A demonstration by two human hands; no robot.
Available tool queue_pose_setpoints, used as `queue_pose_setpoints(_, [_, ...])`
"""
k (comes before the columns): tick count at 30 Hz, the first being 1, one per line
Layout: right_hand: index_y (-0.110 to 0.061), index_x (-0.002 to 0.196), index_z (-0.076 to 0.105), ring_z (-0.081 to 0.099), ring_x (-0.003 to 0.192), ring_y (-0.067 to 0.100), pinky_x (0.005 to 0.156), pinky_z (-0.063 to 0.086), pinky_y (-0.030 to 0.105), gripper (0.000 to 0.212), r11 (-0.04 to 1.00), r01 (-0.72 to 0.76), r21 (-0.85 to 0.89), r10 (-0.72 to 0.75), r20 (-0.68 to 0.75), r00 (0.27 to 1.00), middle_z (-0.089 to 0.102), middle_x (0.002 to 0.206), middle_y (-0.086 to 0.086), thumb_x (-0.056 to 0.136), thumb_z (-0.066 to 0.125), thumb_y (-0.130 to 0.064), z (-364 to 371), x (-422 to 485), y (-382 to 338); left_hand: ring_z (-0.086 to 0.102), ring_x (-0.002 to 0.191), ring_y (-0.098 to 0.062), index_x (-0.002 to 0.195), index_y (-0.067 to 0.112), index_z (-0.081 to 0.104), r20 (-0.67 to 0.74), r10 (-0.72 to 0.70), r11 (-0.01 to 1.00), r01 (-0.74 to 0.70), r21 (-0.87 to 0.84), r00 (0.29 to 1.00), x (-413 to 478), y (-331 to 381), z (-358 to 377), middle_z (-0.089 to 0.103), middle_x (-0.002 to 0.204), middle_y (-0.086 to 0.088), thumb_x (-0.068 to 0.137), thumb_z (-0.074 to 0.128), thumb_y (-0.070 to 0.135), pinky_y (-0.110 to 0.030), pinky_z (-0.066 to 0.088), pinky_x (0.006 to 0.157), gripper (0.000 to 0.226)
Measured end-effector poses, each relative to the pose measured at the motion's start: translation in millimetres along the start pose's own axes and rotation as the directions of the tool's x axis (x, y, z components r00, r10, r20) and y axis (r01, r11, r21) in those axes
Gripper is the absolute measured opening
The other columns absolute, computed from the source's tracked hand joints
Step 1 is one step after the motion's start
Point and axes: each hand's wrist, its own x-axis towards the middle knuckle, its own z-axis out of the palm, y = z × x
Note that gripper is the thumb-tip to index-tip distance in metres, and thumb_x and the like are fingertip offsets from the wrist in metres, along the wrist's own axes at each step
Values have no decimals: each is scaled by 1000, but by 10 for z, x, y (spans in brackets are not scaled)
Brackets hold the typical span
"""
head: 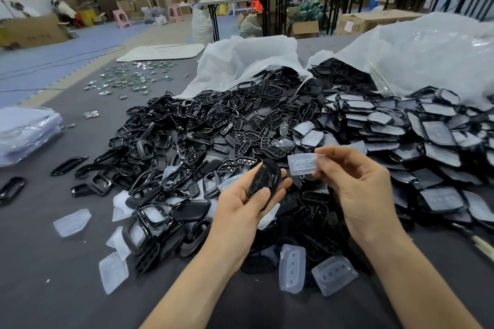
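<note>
- Your left hand [247,199] grips a black plastic shell [263,181], thumb curled over its front and fingers curled behind it, so the shell stands tilted in your palm above the pile.
- Your right hand [355,184] pinches a clear rubber pad [303,164] by its right end between thumb and fingertips; the pad has three round dimples in a row and lies nearly level.
- The pad sits just to the right of the shell and a little higher, close to it; you cannot tell whether they touch.
- Below both hands spreads a heap of black frames [171,147] on the grey table [66,275].
- More clear pads [334,275] lie loose near your forearms.
- To the right, black shells with pads already in them are stacked by a white plastic bag [427,56].
- Far left lie small green circuit boards [128,80].
</note>
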Motion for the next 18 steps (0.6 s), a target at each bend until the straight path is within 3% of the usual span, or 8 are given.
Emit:
queue_pose_setpoints(4, [-17, 79, 72, 61, 65, 14, 70, 55, 22, 16, 996, -53, 78, 51, 28, 998, 67, 69, 1, 78, 68, -1, 23, -13, -33, 69, 105, -21, 113, 7, 64, -88, -33, 999, 30, -36, 996, 31, -7, -43, 72, 110, -10, 98, 44, -4, -17, 54, 79, 27])
queue_pose_setpoints(9, [-11, 77, 68, 61, 62, 11, 64, 54, 19, 12, 980, -125, 156, 109, 108, 988, 65, 65, 3, 65, 70, -10, 62, -54, -46, 72, 96, -18, 109, 12, 65, -122, -28, 997, 38, 74, 992, 35, -19, -75, 75, 99, -6, 98, 50, 5, -16, 55, 72, 20])
queue_pose_setpoints(12, [-11, 75, 69, 62, 63, 12, 65, 54, 19, 9, 976, -150, 157, 127, 145, 981, 66, 66, 5, 72, 69, -2, 71, -61, -33, 72, 96, -18, 110, 12, 64, -90, -49, 994, 57, 94, 995, 30, -32, -55, 75, 99, -6, 100, 44, 2, -17, 55, 75, 25])
queue_pose_setpoints(18, [-17, 72, 72, 64, 66, 12, 65, 53, 19, 25, 984, -157, 86, 136, 207, 969, 68, 69, 1, 82, 64, 5, 59, -78, -9, 71, 98, -21, 114, 8, 63, -62, -99, 993, 103, 59, 993, 25, -6, -44, 74, 106, -8, 99, 37, -7, -20, 56, 76, 34])
